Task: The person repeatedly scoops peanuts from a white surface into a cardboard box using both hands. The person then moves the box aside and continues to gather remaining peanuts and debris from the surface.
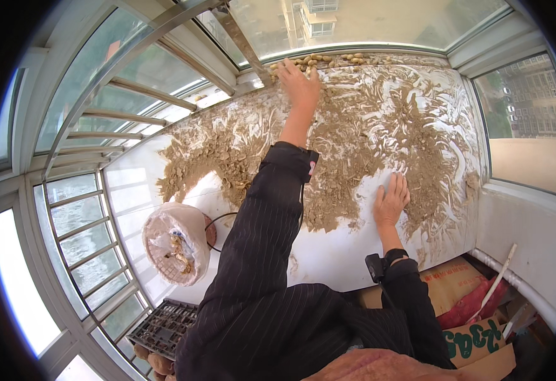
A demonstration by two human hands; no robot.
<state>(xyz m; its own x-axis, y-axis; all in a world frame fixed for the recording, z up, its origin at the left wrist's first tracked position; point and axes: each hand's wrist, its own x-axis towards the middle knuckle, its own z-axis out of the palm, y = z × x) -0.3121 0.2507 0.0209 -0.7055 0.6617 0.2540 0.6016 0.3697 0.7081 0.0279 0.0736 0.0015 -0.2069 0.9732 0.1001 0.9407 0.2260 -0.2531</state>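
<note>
My left hand reaches to the far edge of a white counter, fingers apart beside a row of peanuts in their shells along the window. Whether its fingertips touch a peanut is hard to make out. Lower down on the right, my right hand rests on the counter, fingers stretched out and holding nothing. Dry brown soil, crumbly and partly smeared into white streaks, covers much of the surface around both hands.
A bin with a pale plastic liner and some waste inside stands on the left. Metal window bars rise past the counter's left side. A black plastic crate sits at lower left; cardboard boxes and a red bag lie at lower right.
</note>
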